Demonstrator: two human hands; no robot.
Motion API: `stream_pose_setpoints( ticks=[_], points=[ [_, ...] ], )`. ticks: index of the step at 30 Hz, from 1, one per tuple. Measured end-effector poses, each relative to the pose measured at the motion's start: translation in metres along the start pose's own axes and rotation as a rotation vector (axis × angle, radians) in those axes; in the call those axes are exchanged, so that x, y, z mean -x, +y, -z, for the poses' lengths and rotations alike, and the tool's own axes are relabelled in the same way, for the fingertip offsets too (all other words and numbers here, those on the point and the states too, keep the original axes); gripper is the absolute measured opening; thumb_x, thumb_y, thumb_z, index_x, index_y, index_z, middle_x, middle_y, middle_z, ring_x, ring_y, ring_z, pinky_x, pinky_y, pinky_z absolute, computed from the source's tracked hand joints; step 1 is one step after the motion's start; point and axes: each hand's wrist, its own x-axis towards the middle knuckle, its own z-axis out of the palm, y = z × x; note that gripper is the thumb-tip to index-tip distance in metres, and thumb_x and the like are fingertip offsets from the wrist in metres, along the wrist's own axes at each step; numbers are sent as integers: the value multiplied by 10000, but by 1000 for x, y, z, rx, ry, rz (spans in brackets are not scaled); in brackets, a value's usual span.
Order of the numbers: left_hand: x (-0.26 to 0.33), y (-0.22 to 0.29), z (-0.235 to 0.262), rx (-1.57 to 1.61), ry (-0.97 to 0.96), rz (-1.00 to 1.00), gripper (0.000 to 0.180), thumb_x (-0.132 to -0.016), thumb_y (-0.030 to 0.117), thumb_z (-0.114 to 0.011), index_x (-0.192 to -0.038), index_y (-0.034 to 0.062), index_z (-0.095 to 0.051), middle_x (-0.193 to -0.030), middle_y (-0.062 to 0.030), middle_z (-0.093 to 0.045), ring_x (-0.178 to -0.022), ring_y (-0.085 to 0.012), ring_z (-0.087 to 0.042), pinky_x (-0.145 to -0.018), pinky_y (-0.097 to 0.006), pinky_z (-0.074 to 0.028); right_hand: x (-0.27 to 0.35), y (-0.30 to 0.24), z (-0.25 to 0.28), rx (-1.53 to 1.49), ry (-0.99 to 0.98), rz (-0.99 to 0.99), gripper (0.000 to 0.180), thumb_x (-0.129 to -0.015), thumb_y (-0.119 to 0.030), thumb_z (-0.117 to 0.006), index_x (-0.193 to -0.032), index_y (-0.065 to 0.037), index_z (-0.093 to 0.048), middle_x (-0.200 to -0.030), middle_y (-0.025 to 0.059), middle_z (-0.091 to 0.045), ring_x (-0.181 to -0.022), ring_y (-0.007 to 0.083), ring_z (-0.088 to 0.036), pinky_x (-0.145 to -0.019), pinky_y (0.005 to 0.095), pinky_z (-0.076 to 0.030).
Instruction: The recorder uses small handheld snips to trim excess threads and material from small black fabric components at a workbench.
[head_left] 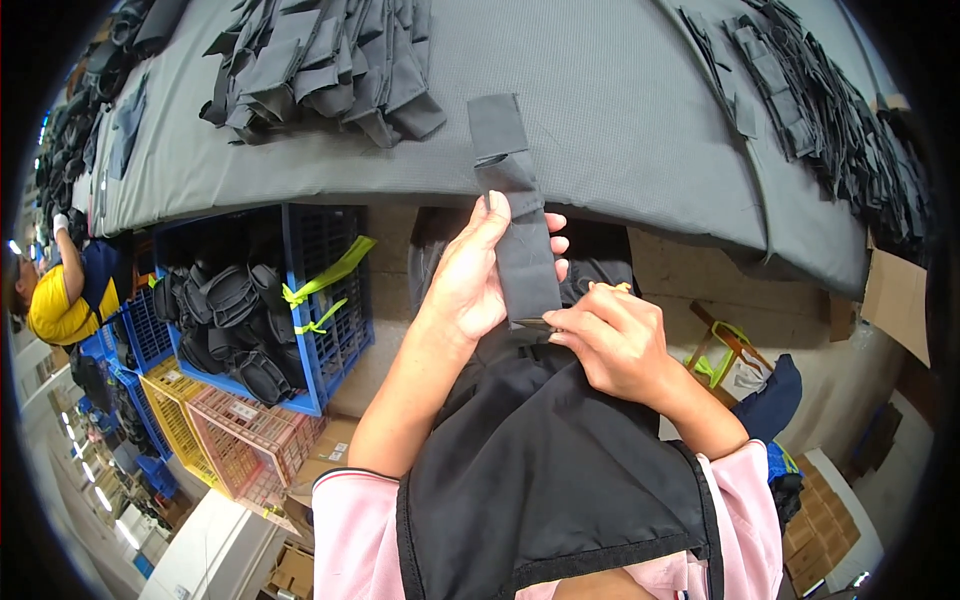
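My left hand (470,275) is closed round a dark grey fabric strip (525,240), thumb on its face and fingers behind it. The strip's far end lies over the table's edge, and its near end hangs toward me. At that near end my right hand (612,335) is closed in a pinch. A thin tip shows at its fingertips and a bit of yellow at its knuckles; what it holds is mostly hidden. Below both hands, a black apron (560,470) covers my front.
A grey cloth-covered table (590,130) bears a pile of grey fabric strips (320,65) and more dark pieces (810,110) at right. At left stand a blue crate (320,350) of black pouches and a pink crate (235,440). A person (65,300) in yellow is far left.
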Motion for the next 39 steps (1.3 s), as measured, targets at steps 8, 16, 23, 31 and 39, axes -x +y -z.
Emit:
stream_pose_setpoints(
  ticks=[8, 16, 23, 31, 39],
  points=[
    [3, -2, -4, -141, -34, -103, 352, -958, 368, -439, -1180, 94, -439, -1081, -157, -598, -927, -257, -627, -748, -430, -556, -28, 3, 7, -261, -72, -404, 424, -652, -102, -754, -1039, -69, -585, -807, 61, -498, -657, 201, -544, -581, 315, -457],
    [1, -2, -7, -190, 33, -177, 341, -944, 344, -493, -1192, 116, -446, -1025, -113, -618, -802, -189, -629, -664, -355, -557, 0, -8, -16, -40, 5, 160, 253, -540, -26, -639, -785, -58, -581, -622, 44, -423, -527, 208, -508, -471, 314, -417],
    [6, -1, -12, -377, 114, -327, 331, -953, 350, -483, -1127, 70, -450, -940, -139, -636, -687, -188, -650, -600, -303, -537, 0, -14, 0, -262, -131, -153, 410, -621, -94, -757, -998, -74, -598, -806, 65, -553, -625, 236, -577, -523, 323, -448],
    [10, -3, -12, -406, 129, -347, 335, -958, 348, -474, -1125, 59, -449, -935, -141, -637, -681, -187, -651, -588, -290, -531, -1, -4, 10, 186, 83, -133, 337, -618, -58, -760, -927, -47, -626, -757, 76, -550, -595, 219, -543, -519, 307, -445],
    [8, -5, -9, -389, 83, -326, 333, -958, 343, -475, -1135, 62, -449, -939, -143, -636, -695, -190, -651, -592, -294, -528, -4, 0, 3, 234, 105, -33, 338, -617, -72, -762, -928, -49, -633, -715, 60, -536, -565, 205, -526, -513, 309, -434]
  ],
)
